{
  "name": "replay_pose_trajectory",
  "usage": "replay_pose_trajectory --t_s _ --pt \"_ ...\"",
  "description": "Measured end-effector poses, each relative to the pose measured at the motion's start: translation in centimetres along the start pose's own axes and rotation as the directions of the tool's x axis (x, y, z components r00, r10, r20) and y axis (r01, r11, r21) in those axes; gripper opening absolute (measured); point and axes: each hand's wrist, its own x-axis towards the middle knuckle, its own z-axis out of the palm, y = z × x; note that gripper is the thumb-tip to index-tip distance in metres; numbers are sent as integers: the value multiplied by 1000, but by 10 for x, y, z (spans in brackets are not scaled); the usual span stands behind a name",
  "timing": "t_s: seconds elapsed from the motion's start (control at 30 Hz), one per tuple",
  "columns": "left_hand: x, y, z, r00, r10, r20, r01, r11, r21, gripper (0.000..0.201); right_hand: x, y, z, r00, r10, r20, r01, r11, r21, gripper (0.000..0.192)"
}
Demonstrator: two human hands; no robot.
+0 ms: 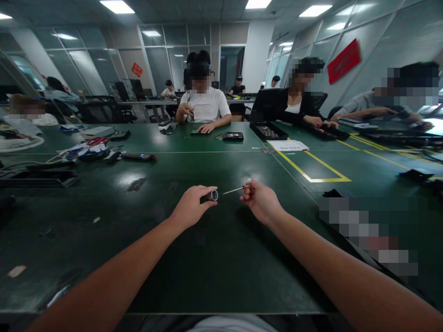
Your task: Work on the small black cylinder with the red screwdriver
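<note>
We hold a short, dark, hollow cylinder with a pale ring at its end [213, 195] clamped between the thumb and fingers of our left hand [188, 205]. Our right hand [262, 202] is closed around a slim tool with a thin metal shaft and red handle [233, 190]. Our hands are apart, above the glossy dark green worktop [221, 263]; the shaft points toward the cylinder without touching it. Opposite us sits a co-worker in a white T-shirt [211, 105].

Screwdriver [236, 189] near dark cylinder [213, 195]
</note>
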Motion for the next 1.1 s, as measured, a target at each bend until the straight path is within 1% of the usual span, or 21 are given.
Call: replay_pose_trajectory --t_s 0.1,0.2,0.27,0.33,0.57,0.67,0.83,0.93,1.0,1.1 --pt "-1 -2 0 999 -33 25 33 999 -25 41 -1 1 -1 987 -152 55 155 987 -43 23" --pt "-2 0 0 999 -48 22 48 999 -20 43 -4 5 0 940 -315 135 332 933 -136 25" --pt "-3 2 0 998 -53 20 53 999 -14 43 -5 9 0 909 -375 179 407 893 -192 28" --pt "-2 4 0 999 -49 19 49 999 -13 43 -6 11 0 887 -410 212 454 857 -243 30" --pt "-3 3 0 999 -44 18 44 999 3 43 -16 11 0 815 -493 305 578 731 -363 27" --pt "-3 1 1 999 -36 5 36 999 2 43 -21 9 2 786 -528 321 618 667 -416 25" --pt "-4 0 2 999 -32 3 32 999 -7 43 -25 7 2 777 -547 313 627 621 -471 24" --pt "-3 1 1 999 -34 10 34 999 -6 43 -28 6 2 765 -541 349 640 582 -502 25" --pt "-3 1 2 999 -29 14 29 1000 -4 43 -31 5 2 760 -538 364 645 562 -518 30" --pt "-4 1 2 1000 -16 15 16 1000 -4 43 -36 3 3 757 -556 345 644 542 -540 37"
